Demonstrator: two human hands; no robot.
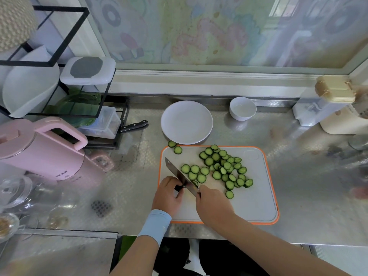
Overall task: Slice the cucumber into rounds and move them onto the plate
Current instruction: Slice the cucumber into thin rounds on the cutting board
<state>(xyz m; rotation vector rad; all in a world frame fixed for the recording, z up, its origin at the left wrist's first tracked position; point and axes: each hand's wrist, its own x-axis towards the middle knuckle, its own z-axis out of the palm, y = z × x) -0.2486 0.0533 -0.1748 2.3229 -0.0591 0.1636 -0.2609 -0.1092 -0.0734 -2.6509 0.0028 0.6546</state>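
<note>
reference item: cutting board (256,208), white with an orange rim, lying flat on the metal counter (298,196).

1. cucumber rounds (221,168): most lie in a loose, partly overlapping heap on the centre and far right part of the board. a short row lies at the centre, just right of the blade. one round sits alone at the near edge of the heap. two stray rounds (177,150) lie at the far left corner of the board, one of them on the rim.
2. cucumber stub (179,187): a short dark end piece on the left part of the board, touching the left face of the blade.
3. knife (179,174): a broad cleaver, edge down on the board, blade running from the near centre toward the far left corner.
4. left hand (168,195): over the left edge of the board, fingers curled and pinching the stub. a light blue cuff (155,224) covers the wrist.
5. right hand (213,204): over the near centre of the board, fingers clenched round the knife handle, which is hidden inside the grip.
6. plate (186,122): white, just beyond the far left edge of the board, no rounds on it.
7. bowl (242,108): white, beyond the far edge of the board, right of the plate.
8. pink kettle (41,154): well left of the board.
</note>
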